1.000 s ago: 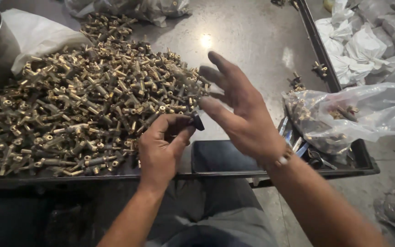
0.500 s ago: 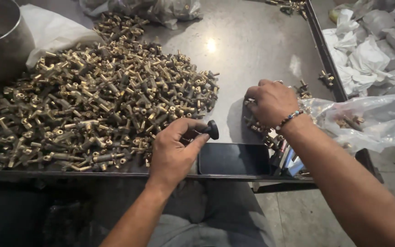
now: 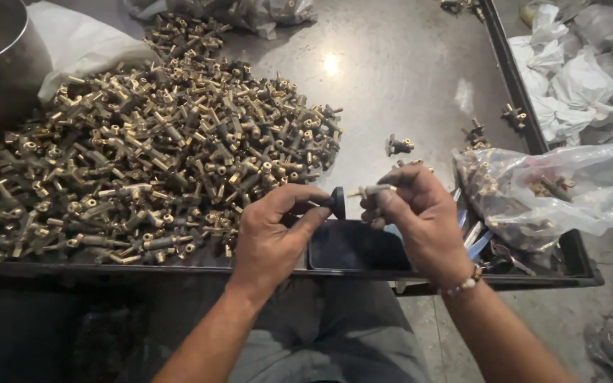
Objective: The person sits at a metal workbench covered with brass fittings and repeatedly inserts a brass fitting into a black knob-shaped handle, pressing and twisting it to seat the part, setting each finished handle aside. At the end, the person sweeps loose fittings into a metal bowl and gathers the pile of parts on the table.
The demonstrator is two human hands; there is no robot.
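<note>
The small brass fitting (image 3: 369, 190) now sits pinched in the right hand (image 3: 420, 216), which has come back from the clear bag (image 3: 555, 191) at the surface (image 3: 406, 78) edge. The left hand (image 3: 271, 230) fingers grip a black knob (image 3: 337, 203) just beside its tip, the brass pile (image 3: 143, 156) behind

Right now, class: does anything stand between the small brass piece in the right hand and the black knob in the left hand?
Nothing visible does. The brass piece in the right hand points at the black knob held by the left hand, with only a narrow open gap between them.
</note>
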